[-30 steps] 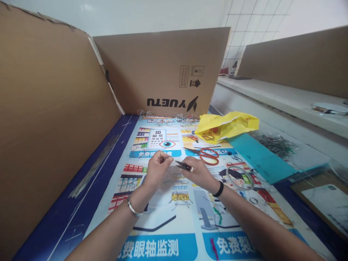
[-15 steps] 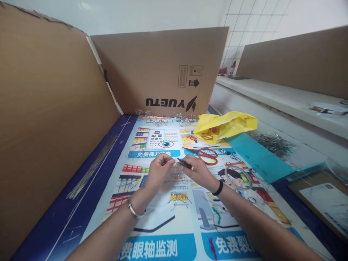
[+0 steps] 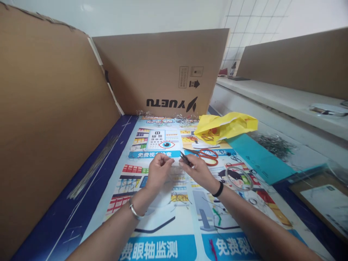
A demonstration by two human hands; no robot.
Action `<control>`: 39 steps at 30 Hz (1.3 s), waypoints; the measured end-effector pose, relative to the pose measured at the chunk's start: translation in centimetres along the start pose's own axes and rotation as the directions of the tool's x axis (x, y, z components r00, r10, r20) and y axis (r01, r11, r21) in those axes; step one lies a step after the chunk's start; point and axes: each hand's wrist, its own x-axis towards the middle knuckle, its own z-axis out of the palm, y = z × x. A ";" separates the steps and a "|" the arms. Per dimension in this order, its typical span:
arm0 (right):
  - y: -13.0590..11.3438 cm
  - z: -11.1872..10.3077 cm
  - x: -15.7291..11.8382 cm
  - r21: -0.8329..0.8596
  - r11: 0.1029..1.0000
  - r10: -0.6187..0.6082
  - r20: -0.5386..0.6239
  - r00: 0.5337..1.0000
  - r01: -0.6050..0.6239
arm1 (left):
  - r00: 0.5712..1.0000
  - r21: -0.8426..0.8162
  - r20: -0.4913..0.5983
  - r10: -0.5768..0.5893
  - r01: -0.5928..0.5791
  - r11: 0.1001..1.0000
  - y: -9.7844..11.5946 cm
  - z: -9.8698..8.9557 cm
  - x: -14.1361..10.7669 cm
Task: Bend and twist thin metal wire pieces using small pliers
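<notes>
My left hand (image 3: 160, 169) is closed in a pinch over the printed sheet (image 3: 157, 221). What sits between its thumb and fingertips is too small to make out. My right hand (image 3: 200, 171) is wrapped round small black pliers (image 3: 185, 158), whose pointed jaws face up and left, a short gap from the left fingertips. Just beyond the right hand lie orange-handled scissors (image 3: 208, 156). Thin dark wire pieces (image 3: 179, 198) rest on the sheet below the hands.
Cardboard panels (image 3: 160, 65) stand at the back and left. A yellow bag (image 3: 231, 125), a teal folder (image 3: 258, 159) and a wire heap (image 3: 274, 145) are at the right. A clear ring (image 3: 227, 178) lies near my right wrist. Long wires (image 3: 92, 166) lie at the left.
The pliers have moved slightly right, away from my left fingertips, and their jaws now point more steeply upward. My left hand has barely moved.
</notes>
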 end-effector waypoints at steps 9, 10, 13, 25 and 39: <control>-2.0 -1.8 0.3 0.169 0.957 0.196 0.219 0.956 -0.235 | 0.987 -0.020 -0.156 0.026 -0.029 0.999 0.2 -0.3 0.2; -2.4 -1.7 0.2 0.227 0.921 0.243 0.299 0.923 -0.316 | 0.985 -0.018 -0.168 0.038 -0.041 0.999 0.3 -0.2 0.1; -3.5 -1.2 -0.4 0.318 0.779 0.333 0.521 0.786 -0.541 | 0.980 -0.029 -0.183 0.074 -0.080 0.996 0.6 -0.2 -0.2; -3.2 0.0 -0.9 0.405 0.654 0.332 0.605 0.724 -0.638 | 0.984 -0.036 -0.147 0.100 -0.107 0.994 1.2 0.2 -1.1; -3.3 0.2 -1.0 0.406 0.663 0.311 0.614 0.725 -0.629 | 0.989 -0.062 -0.124 0.084 -0.092 0.994 1.3 0.2 -1.2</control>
